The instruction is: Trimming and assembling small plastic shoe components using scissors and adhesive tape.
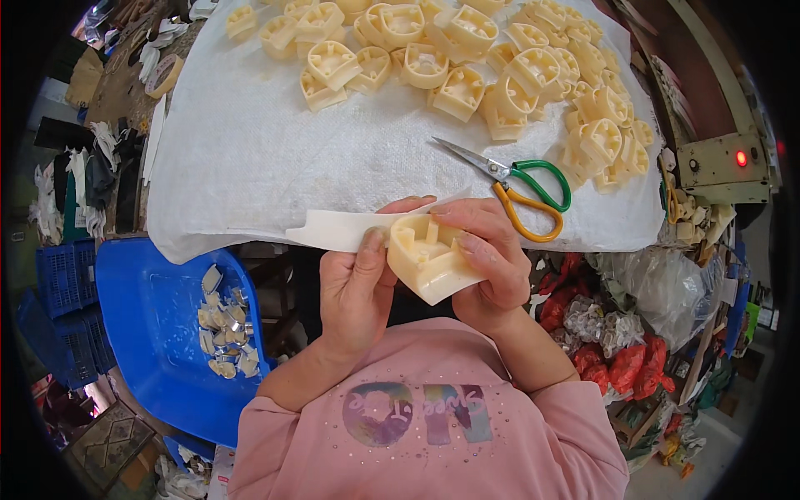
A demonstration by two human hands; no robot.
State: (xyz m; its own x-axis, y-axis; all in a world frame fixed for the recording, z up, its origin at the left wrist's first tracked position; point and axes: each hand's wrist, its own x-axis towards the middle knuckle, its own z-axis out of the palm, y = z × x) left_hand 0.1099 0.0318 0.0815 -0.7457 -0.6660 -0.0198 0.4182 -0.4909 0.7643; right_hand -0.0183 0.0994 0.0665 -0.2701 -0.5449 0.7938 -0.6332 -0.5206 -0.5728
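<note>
Between both hands, above the table's near edge, I hold a cream moulded plastic part (427,271), D-shaped and hollow with small posts inside. A white strip (333,230), like paper or thin sheet, runs behind it and sticks out to the left. My left hand (357,287) pinches the strip against the part's left side, thumb in front. Fingers of my right hand (498,262) wrap the part's right side and top rim. Just beyond my right hand lie scissors (498,170) with one green and one orange handle, blades apart, pointing far left.
A white woven sheet (250,167) covers the table, with many similar cream parts (462,37) heaped at the far side. To the left stands a blue plastic tub (150,333) with small shiny-edged pieces (225,329). Red and clear plastic bags (629,367) lie at right, below a machine box (723,167) with a red light.
</note>
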